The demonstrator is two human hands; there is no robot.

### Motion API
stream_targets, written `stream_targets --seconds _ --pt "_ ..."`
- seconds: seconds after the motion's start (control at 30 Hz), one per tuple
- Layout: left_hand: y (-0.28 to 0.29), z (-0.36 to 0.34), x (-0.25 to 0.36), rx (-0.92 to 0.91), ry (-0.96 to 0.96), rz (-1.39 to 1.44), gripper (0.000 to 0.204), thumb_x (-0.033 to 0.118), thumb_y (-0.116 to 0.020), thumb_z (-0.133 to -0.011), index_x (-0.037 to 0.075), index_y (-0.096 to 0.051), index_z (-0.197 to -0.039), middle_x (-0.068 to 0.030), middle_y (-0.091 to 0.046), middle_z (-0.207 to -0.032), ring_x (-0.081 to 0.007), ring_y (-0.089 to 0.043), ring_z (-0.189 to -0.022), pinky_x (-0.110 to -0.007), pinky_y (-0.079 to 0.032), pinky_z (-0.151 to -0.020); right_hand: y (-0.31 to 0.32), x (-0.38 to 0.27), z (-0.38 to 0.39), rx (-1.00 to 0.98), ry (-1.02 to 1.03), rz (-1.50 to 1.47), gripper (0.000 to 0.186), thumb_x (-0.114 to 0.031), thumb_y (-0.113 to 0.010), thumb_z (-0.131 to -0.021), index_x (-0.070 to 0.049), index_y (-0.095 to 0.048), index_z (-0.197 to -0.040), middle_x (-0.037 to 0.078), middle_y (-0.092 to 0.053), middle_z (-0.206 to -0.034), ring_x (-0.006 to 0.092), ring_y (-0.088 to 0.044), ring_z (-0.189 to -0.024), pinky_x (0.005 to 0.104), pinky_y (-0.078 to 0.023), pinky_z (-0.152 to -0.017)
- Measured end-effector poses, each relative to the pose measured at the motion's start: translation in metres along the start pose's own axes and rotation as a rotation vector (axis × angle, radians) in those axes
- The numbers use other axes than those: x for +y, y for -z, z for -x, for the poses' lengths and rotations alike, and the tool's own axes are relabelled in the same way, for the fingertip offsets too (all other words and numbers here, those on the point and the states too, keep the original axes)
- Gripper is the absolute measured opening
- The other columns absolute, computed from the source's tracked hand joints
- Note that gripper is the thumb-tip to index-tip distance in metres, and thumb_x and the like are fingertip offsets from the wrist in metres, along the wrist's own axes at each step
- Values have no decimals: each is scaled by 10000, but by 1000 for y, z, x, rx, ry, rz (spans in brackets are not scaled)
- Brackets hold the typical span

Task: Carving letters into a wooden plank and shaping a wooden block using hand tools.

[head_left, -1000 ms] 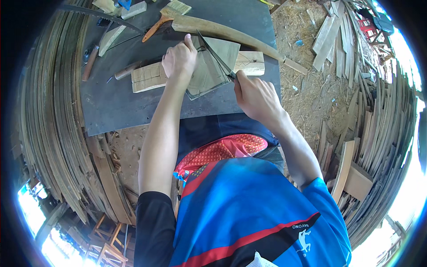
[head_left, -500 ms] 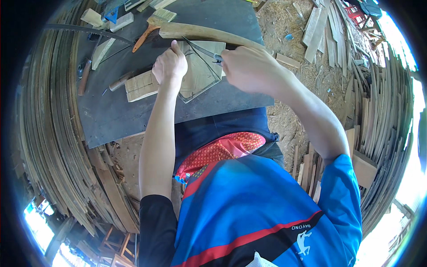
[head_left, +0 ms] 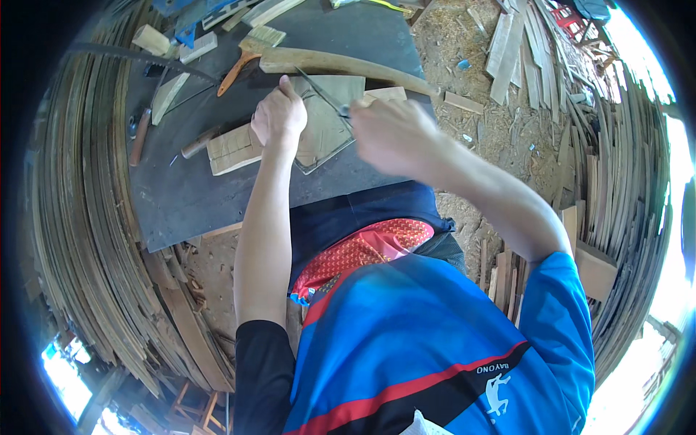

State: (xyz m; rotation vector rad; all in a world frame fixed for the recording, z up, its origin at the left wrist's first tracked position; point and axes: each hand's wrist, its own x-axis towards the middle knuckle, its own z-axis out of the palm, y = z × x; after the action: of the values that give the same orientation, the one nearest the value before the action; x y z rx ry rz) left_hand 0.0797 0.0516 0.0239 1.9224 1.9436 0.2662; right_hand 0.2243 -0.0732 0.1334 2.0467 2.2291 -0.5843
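My right hand [head_left: 395, 138], a little smeared by motion, is closed around the near end of a narrow dark-bladed tool [head_left: 319, 88]. Its blade slants across a flat wooden board [head_left: 322, 138] on the dark tabletop [head_left: 196, 210]; whether it touches the wood I cannot tell. My left hand [head_left: 281, 116] is closed with the thumb up, over the right end of a pale wooden block [head_left: 233, 148] at the board's left edge. Those fingers are partly hidden. Just beyond both hands lies a long curved piece of wood [head_left: 341, 64].
A paintbrush [head_left: 233, 76], a wooden-handled tool [head_left: 199, 143], a long saw blade [head_left: 145, 54] and offcuts [head_left: 197, 47] lie on the table's left and far side. Stacked planks [head_left: 87, 217] stand left, more planks [head_left: 616, 203] right. Shavings cover the floor [head_left: 464, 51].
My right hand has moved slightly left and nearer my body, together with the tool. A short wood piece behind it now shows. My left hand keeps its place on the block.
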Motion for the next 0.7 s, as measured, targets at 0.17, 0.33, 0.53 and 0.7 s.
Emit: stream_targets --seconds 0.17,0.33,0.53,0.7 --pt "-6 -3 -1 -25 38 -12 706 491 -268 -1101 32 -793 -993 -242 -752 -1080 -402 -711 -1086 -487 -546 -958 -12 -8 -21 333 4 -224 218 -184 -519 -1030 31 -548 -1051 206 -623 -630 421 -667 -630 568 -495 -581" --pt "-7 -3 -2 -12 5 -27 704 490 -253 -1106 36 -782 -1009 -230 -757 -1061 -395 -712 -1076 -496 -534 -968 -22 76 17 358 -145 -204 268 -315 -492 -1091 -118 -590 -1243 205 -705 -872 429 -703 -783 540 -544 -704" --pt "-6 -3 -6 -68 5 -2 774 556 -203 -1098 17 -757 -1117 -253 -732 -1154 -420 -684 -1136 -522 -520 -1000 19 160 50 144 -289 -62 227 -260 -518 -1077 -66 -609 -1152 213 -667 -872 421 -663 -830 509 -495 -739" --pt "-8 -3 -5 -14 -13 -31 702 484 -247 -1111 36 -775 -996 -242 -753 -1044 -406 -711 -1056 -507 -536 -952 19 204 41 -1 -155 -2 196 -289 -560 -1050 -113 -643 -1074 183 -690 -846 403 -693 -827 517 -505 -739"
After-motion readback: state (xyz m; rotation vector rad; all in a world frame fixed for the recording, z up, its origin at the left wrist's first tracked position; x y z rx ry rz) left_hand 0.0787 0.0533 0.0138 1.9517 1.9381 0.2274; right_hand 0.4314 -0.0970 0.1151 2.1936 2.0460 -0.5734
